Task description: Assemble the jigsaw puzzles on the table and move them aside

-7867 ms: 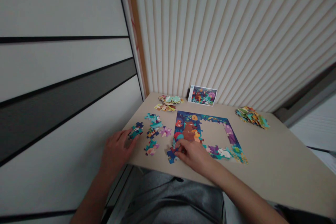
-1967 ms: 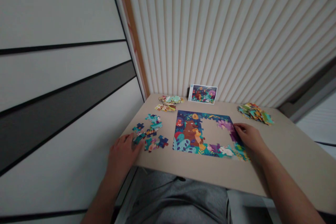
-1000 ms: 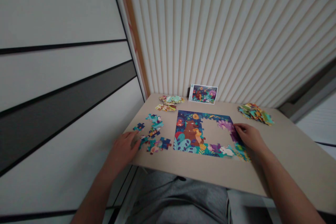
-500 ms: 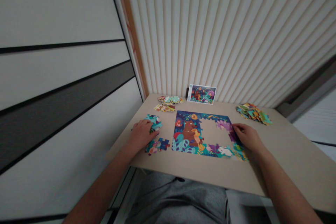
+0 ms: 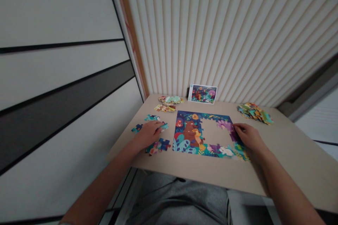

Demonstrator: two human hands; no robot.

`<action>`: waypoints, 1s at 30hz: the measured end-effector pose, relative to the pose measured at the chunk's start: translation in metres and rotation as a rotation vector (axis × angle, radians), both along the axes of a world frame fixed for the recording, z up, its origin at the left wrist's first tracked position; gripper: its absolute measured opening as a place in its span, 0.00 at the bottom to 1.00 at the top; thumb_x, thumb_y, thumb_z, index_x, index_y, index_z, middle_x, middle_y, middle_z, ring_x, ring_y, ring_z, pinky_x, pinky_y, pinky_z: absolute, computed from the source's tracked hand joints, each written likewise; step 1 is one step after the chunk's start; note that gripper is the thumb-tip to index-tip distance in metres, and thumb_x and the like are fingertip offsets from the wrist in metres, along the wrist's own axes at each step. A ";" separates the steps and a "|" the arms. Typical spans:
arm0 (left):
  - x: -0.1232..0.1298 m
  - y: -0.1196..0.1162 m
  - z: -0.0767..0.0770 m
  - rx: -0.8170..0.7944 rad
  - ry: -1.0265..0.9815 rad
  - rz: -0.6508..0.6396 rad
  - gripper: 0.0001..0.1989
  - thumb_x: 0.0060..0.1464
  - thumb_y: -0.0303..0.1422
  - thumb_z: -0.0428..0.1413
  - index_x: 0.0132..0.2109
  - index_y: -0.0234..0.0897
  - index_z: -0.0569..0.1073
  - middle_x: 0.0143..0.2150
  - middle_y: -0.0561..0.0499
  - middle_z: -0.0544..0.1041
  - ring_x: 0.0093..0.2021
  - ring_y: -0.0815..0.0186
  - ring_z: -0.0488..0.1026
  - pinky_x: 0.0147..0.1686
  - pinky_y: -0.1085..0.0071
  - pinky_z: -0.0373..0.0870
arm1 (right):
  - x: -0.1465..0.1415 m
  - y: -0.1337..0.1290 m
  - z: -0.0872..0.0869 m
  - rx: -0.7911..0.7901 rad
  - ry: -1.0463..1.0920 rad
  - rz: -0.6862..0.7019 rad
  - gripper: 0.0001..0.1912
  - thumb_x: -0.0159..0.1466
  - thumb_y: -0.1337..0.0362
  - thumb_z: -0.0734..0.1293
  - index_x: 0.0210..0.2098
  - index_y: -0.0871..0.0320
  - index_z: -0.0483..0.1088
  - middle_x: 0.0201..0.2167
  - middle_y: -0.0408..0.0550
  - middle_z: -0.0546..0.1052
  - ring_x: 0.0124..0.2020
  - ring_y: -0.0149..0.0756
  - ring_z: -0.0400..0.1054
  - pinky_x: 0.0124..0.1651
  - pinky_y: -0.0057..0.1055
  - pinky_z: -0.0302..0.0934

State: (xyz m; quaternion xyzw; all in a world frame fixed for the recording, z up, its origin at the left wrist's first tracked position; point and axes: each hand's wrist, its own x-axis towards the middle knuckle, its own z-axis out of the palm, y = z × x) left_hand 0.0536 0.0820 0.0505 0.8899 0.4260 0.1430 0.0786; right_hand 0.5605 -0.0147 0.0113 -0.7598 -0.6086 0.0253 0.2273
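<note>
On the table lies a partly assembled puzzle [image 5: 187,132], its frame joined around an open middle, with a brown bear at its left side. My left hand [image 5: 151,133] is over the loose puzzle pieces [image 5: 161,145] left of it, fingers apart and touching a teal piece [image 5: 164,126]. At the puzzle's right edge rests my right hand [image 5: 246,134], thumb and fingers drawn together beside the purple part; whatever may be between the fingertips is too small to make out.
A picture card [image 5: 202,94] stands upright at the back of the table [image 5: 200,174]. Piles of pieces lie at the back left [image 5: 170,100] and back right [image 5: 255,113]. A pleated blind [image 5: 185,35] rises behind, and a panelled wall stands at the left.
My left hand has moved slightly right over the loose pieces, uncovering dark blue pieces at its left, and a teal piece now shows at its fingertips. My right hand has hardly moved.
</note>
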 end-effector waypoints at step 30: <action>-0.044 -0.047 0.000 -0.102 -0.014 -0.156 0.17 0.69 0.37 0.45 0.50 0.42 0.78 0.49 0.47 0.82 0.49 0.59 0.79 0.52 0.62 0.74 | -0.010 -0.001 0.008 0.009 0.028 0.000 0.20 0.68 0.57 0.59 0.47 0.59 0.79 0.45 0.56 0.82 0.45 0.45 0.76 0.49 0.36 0.65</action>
